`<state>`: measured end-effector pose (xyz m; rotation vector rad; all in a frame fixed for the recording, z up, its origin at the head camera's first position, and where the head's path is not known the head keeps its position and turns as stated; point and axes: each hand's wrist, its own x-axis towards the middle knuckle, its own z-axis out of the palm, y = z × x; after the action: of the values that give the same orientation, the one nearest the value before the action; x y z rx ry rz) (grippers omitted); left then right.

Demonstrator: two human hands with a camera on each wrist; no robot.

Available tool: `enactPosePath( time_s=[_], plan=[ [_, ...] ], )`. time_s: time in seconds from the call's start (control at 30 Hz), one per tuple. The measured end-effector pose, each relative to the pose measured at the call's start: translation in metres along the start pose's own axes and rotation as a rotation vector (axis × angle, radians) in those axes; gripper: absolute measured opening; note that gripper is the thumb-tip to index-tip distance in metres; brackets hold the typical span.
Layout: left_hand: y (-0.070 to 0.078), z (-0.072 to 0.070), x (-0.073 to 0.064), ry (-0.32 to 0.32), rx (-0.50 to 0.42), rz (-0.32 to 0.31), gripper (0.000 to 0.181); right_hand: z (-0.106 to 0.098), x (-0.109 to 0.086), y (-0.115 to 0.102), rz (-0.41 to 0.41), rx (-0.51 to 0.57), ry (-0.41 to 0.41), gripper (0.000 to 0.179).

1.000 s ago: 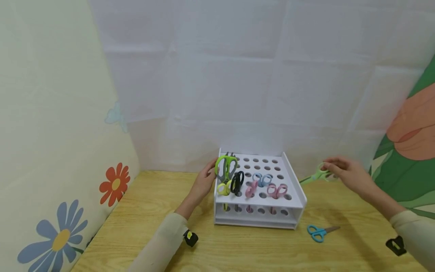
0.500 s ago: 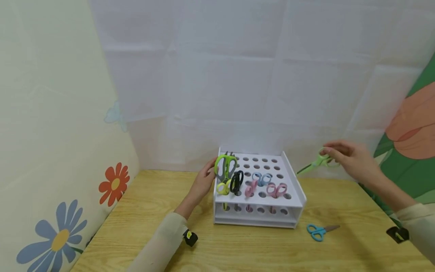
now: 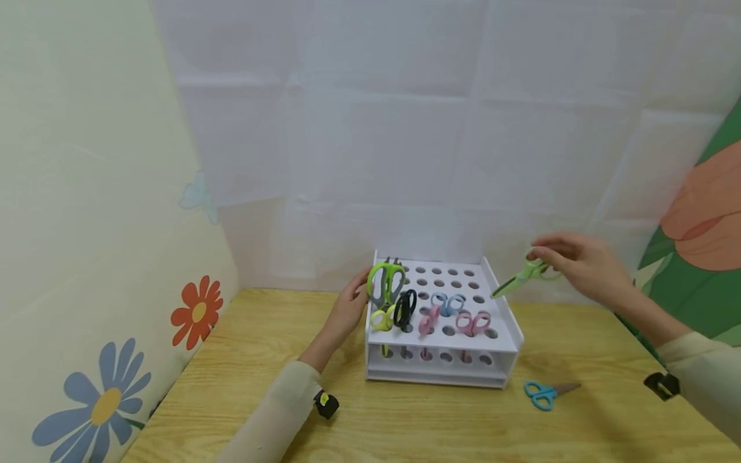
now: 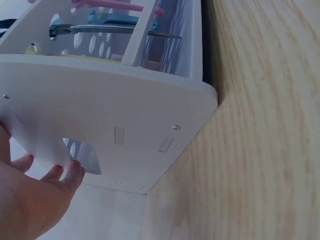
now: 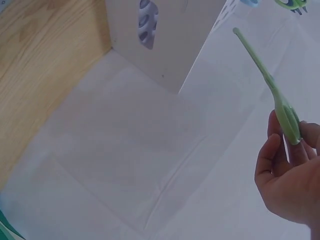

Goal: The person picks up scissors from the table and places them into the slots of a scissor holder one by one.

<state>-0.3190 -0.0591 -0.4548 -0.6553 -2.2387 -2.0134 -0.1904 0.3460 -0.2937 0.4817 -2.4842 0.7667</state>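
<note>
My right hand [image 3: 590, 267] pinches a pair of light green scissors [image 3: 521, 278] by the handle loops. The blades slant down and left, their tip overlapping the right edge of a white holed rack [image 3: 502, 307] in the head view. The right wrist view shows the scissors [image 5: 287, 122] edge-on between thumb and fingers. At the rack's left side rests my left hand [image 3: 350, 302]. Its fingertips touch the side panel [image 4: 100, 107] beside a cutout in the left wrist view. Several scissors stand in the rack: green-and-grey [image 3: 386, 283], yellow [image 3: 382, 319], black [image 3: 404, 308], blue [image 3: 447, 303] and pink [image 3: 473, 323].
A pair of blue-handled scissors [image 3: 541, 394] lies on the wooden table [image 3: 428, 424] to the right of the rack's front corner. Behind the rack hangs a white sheet [image 3: 405, 161]. Flower-patterned cloth [image 3: 104, 405] borders the left side.
My right hand has lifted the light green scissors from beside the rack and carried them left, so the tip is now over the rack's right edge. The left hand has stayed put.
</note>
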Motion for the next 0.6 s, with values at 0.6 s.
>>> enactPosePath(
  time_s=[0.6],
  plan=[
    [0.003,0.011,-0.001,-0.02,0.025,0.002,0.049,0.034,0.026,0.008,-0.097,-0.101,-0.073,0.015]
  ],
)
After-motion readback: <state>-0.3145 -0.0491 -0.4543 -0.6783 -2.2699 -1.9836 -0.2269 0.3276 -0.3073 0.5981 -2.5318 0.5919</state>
